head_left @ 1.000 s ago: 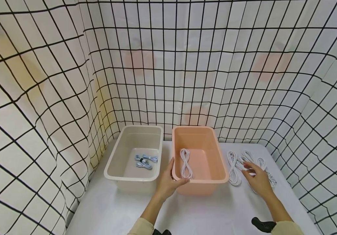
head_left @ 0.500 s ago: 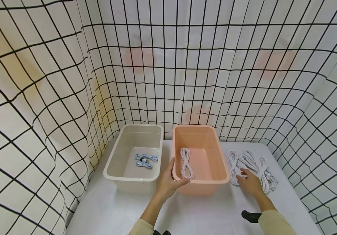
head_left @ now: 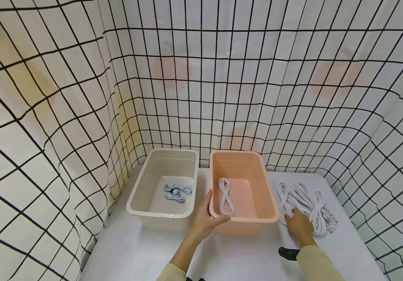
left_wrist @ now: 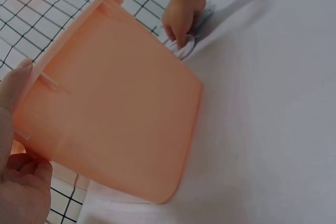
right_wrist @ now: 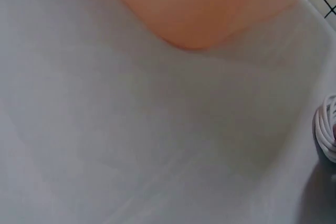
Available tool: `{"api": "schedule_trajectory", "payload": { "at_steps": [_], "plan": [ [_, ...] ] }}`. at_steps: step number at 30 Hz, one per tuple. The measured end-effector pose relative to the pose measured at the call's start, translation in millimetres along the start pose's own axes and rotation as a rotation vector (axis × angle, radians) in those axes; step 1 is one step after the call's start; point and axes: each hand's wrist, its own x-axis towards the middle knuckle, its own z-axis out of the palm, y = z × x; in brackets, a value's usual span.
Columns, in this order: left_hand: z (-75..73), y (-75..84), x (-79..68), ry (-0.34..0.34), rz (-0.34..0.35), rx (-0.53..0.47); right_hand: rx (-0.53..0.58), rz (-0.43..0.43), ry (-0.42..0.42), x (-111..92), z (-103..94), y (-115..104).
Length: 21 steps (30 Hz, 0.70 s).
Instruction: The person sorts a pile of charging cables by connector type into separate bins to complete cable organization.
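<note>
With the thumb over the near left rim and the fingers curled beneath it, my left hand (head_left: 201,223) holds the orange plastic bin (head_left: 255,220). One coiled white cable (head_left: 225,197) lies inside that bin. To its right, several bundled white cables (head_left: 315,208) lie in a loose pile. My right hand (head_left: 300,227) reaches down onto the leftmost white cable bundle (head_left: 283,193), fingers curled at its near end; the left wrist view shows the fingers (left_wrist: 181,39) pinching it. Only part of the cable (right_wrist: 326,135) shows in the right wrist view, with the hand mostly out of frame.
A beige bin (head_left: 135,195) stands left of the orange one, holding several light blue cable bundles (head_left: 175,192). Black netting (head_left: 229,97) over white sheeting encloses the white table (head_left: 234,259) at the back and sides.
My right hand has moved left and down from above the pile onto the leftmost cable bundle, its fingers closing in. The left hand stays on the orange bin's rim.
</note>
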Motion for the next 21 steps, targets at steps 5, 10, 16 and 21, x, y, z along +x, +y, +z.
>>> {"api": "schedule_trajectory", "payload": {
  "at_steps": [5, 10, 16, 21],
  "plan": [
    [1.5, -2.1, 0.5, -0.002, 0.004, -0.008, 0.009, 0.061, -0.012, -2, -1.7, -4],
    [2.2, -1.6, -0.6, -0.004, 0.004, -0.04, 0.036, 0.079, 0.008, 0, 1.5, 1],
    [2.9, -0.3, -3.7, -0.02, -0.011, -0.054, 0.141, 0.08, 0.076, -1, 2.4, 9],
    [1.3, 0.6, -1.9, -0.005, 0.023, -0.043, 0.26, 0.088, 0.188, 1, 1.4, 5]
  ]
}}
